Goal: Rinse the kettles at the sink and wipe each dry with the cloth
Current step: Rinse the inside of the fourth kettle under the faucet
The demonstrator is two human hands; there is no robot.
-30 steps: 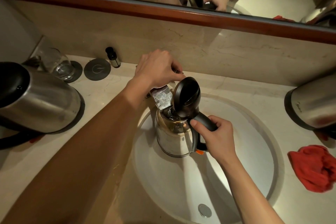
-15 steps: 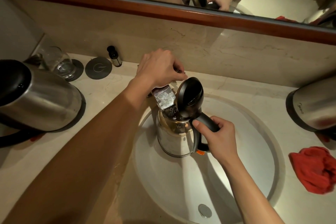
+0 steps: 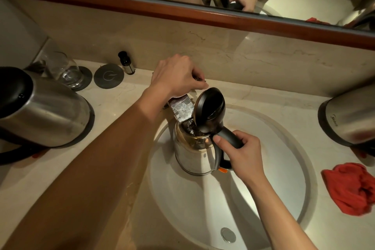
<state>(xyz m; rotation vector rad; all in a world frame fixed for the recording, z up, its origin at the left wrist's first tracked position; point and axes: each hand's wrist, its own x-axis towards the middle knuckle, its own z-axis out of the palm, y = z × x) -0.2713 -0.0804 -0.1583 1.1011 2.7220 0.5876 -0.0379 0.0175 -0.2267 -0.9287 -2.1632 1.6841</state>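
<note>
Nothing much has moved since the earlier frames: my two hands keep the same hold and the kettle stays under the tap. My right hand (image 3: 243,155), at centre right of the frame, has its grip clenched round the black handle of the steel kettle (image 3: 193,154), thumb on top. That kettle stands upright in the white sink (image 3: 263,199) at centre, its black lid (image 3: 210,109) flipped up, and water from the flat tap spout (image 3: 180,108) falls into its open mouth. My left hand (image 3: 176,76), just above the spout, has its fingers curled over the tap lever. On the desk (image 3: 113,103) a second kettle (image 3: 42,109) sits at the left edge and a third kettle (image 3: 351,115) at the right edge. Below that one lies the crumpled red cloth (image 3: 353,189).
</note>
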